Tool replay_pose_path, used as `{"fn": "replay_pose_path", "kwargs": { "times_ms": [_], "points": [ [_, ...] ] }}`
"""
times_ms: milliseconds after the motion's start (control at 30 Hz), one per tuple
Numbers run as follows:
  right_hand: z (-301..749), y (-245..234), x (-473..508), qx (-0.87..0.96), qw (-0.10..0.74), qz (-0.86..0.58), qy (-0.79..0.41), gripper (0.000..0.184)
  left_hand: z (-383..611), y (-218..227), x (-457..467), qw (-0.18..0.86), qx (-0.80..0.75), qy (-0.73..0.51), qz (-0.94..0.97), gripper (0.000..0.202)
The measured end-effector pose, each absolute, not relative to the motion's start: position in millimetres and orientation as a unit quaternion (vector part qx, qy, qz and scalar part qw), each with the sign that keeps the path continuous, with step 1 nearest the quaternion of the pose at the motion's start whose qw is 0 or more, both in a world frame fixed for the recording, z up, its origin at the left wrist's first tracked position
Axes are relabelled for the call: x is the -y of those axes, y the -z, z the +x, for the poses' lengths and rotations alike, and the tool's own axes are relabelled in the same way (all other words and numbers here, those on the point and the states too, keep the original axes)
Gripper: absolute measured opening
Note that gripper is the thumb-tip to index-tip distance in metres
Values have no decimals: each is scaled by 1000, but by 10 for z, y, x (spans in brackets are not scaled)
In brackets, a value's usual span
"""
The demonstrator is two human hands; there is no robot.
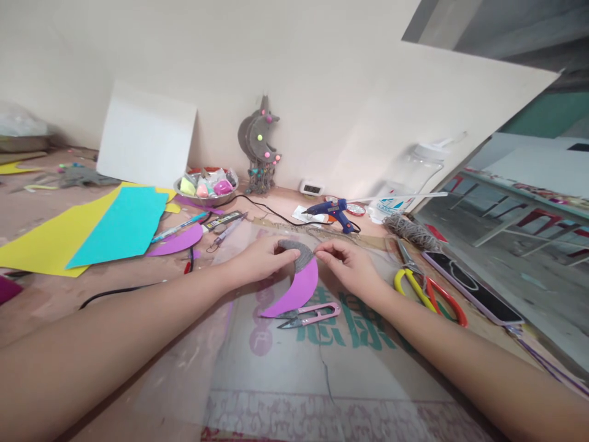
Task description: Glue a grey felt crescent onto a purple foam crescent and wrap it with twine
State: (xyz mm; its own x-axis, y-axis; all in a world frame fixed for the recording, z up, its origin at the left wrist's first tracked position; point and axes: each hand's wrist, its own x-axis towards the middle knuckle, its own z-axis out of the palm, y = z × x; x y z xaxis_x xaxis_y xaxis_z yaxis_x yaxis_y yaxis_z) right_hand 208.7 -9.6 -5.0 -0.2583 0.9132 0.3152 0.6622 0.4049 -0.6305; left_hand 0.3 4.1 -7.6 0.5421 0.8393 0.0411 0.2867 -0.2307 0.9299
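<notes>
Head view, from the left: what's on the table [41, 319]?

A yellow sheet [37, 240], with a blue sheet [119, 227] lying partly over it.

And the left hand [263, 261]?

Clamped on the upper, grey-wrapped end of the crescent [301, 287], thumb on top.

Which way does the crescent lie from there?

Between the two hands. It bows out to the right, then its bare purple part tapers down to a tip at lower left. The long axis runs mostly toward and away from the wearer, the tip near the snips [317, 315].

The right hand [350, 265]?

Thumb and fingertips together, just right of the wrapped end. Whether they pinch anything, I can't tell. The left is nearer: it's the one gripping.

Past that?

Yarn [409, 232], scissors [416, 285], then a phone [483, 296].
</notes>
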Motion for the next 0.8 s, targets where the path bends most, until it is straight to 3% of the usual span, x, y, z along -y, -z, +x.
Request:
{"fn": "replay_pose_path", "kwargs": {
  "times_ms": [300,600,800],
  "points": [
    [2112,-18,99,739,396,-516,-178,24,7,86,-25,527,-377,-294,702,30],
    [2045,61,142,769,339,-500,-212,20,2,84,-42,543,-346,-304,702,23],
    [2023,67,150,768,344,-490,-227,18,-1,89,-44,522,-355,-303,714,23]
  ]
}}
